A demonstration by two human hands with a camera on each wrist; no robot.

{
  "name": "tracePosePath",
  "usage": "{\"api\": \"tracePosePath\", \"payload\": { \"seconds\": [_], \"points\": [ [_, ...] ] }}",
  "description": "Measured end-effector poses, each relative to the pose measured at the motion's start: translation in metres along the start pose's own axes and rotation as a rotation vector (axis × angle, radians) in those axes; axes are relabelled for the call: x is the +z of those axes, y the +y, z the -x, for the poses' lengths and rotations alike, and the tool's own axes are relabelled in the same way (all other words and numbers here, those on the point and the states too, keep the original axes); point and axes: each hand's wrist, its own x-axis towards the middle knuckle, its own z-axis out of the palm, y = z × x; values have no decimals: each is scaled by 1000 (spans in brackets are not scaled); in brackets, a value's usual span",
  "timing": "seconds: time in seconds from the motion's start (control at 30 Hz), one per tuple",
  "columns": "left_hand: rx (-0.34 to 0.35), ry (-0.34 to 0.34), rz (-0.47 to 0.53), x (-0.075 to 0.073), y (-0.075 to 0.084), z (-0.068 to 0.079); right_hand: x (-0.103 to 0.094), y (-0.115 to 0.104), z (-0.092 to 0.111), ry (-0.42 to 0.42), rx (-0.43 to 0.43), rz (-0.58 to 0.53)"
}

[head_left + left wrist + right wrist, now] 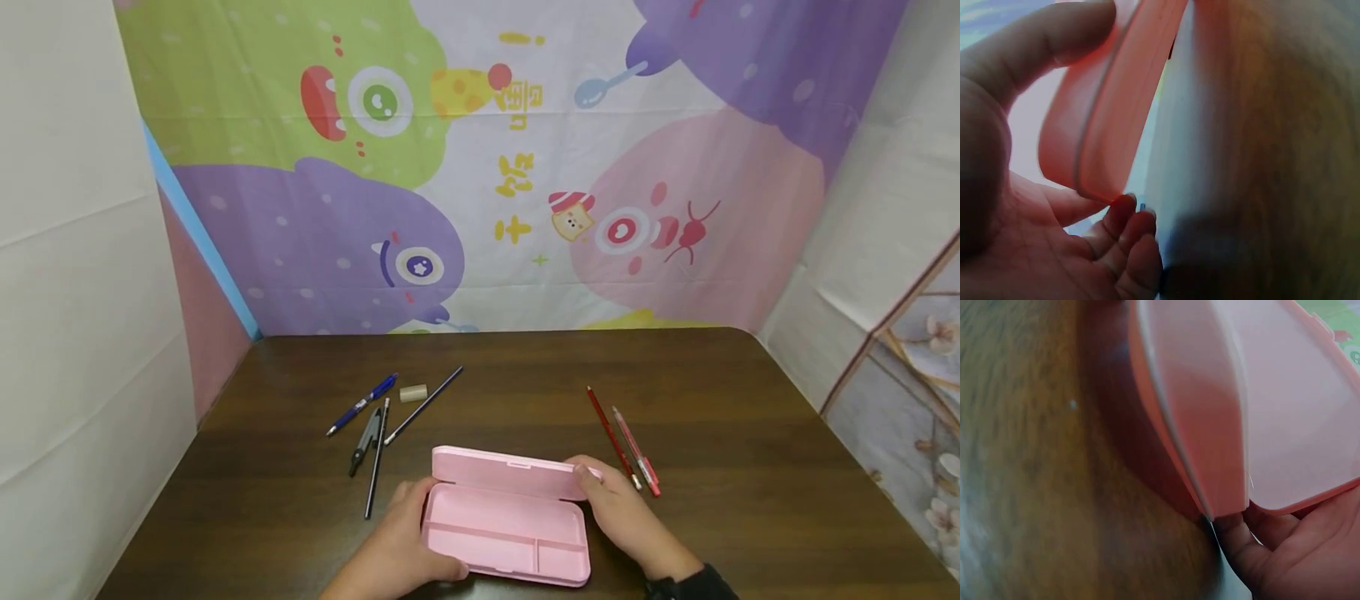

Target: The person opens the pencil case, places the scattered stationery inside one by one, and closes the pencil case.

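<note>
A pink pencil case (pixel 480 546) stands open near the front of the table, its lid (pixel 487 472) raised at the back. No items show in its compartments. My left hand (pixel 401 542) grips the case's left end, thumb at the front corner. In the left wrist view, the thumb presses one side of the case (pixel 1094 119) and fingers curl at its end. At the other end, my right hand (pixel 630 521) holds the lid's right corner, thumb on the inner face. In the right wrist view, fingers (pixel 1238 540) are partly hidden behind the case (pixel 1200 431).
Left of the case lie a blue pen (pixel 363 405), a grey compass (pixel 365 442), two dark pencils (pixel 377 458) and an eraser (pixel 413 392). A red pencil (pixel 611 433) and a pink pen (pixel 636 452) lie beyond my right hand. A cartoon cloth (pixel 510 283) hangs behind the table.
</note>
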Motion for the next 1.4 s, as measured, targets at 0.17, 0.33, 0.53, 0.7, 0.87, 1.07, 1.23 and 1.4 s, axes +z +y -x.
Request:
{"api": "tracePosePath", "payload": {
  "seconds": [0.17, 0.33, 0.53, 0.7, 0.87, 1.07, 1.23, 1.4],
  "points": [
    [-46, -17, -50, 1, 3, 1, 1, 0, 0, 10, 18, -14],
    [-69, -37, -85, 3, 4, 0, 1, 0, 0, 29, 51, -39],
    [-46, -53, -138, 5, 4, -2, 0, 0, -3, -28, 128, -170],
    [-33, -79, -175, 5, 5, -3, -5, -5, -7, -14, 149, -200],
    [-62, -99, -167, 3, 6, -5, -11, -16, -10, 146, 149, -25],
    [-42, -94, -166, 3, 5, -5, -21, -29, -16, 238, 131, 157],
    [-38, -89, -170, 3, 5, -5, -27, -34, -25, 250, 94, 281],
    [-33, -79, -173, 3, 6, -4, -26, -34, -30, 267, 85, 396]
  ]
}}
